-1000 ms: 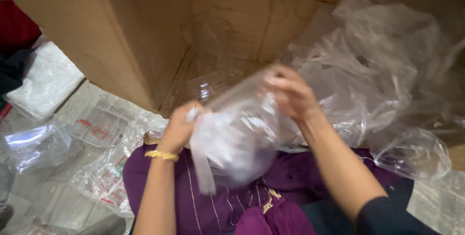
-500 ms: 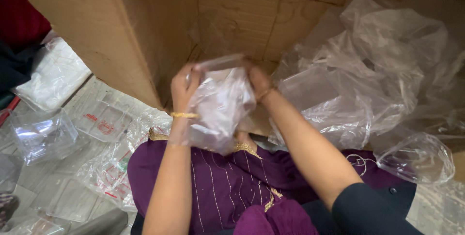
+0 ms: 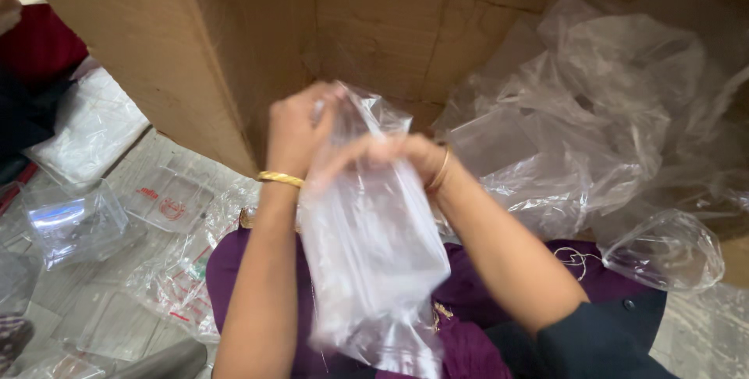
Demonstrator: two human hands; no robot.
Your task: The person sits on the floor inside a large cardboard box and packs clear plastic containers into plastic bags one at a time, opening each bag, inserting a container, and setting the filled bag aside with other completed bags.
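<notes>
While both sets of fingers (image 3: 355,153) pinch the top edge of a clear plastic bag (image 3: 370,246), the bag hangs down between the forearms, over the lap. Left hand (image 3: 295,131) closes on the bag's upper left corner, fingers curled tight; right hand (image 3: 398,156) grips the top just beside it, fingers bent over the film. Motion blur smears both hands, so single fingertips are hard to tell apart. Whether anything lies inside the bag cannot be made out; its lower end is cut off by the near edge of the view. A gold bangle (image 3: 279,179) sits on the left wrist, another (image 3: 441,170) on the right. Under the bag, purple cloth (image 3: 234,270) covers the lap, partly hidden by the arms. Beyond the hands stands a big cardboard box (image 3: 234,43), its top cut off. To the right, crumpled clear plastic (image 3: 593,113) piles up. On the floor to the left lie flat clear packets (image 3: 168,199), some with red print too small to read.
</notes>
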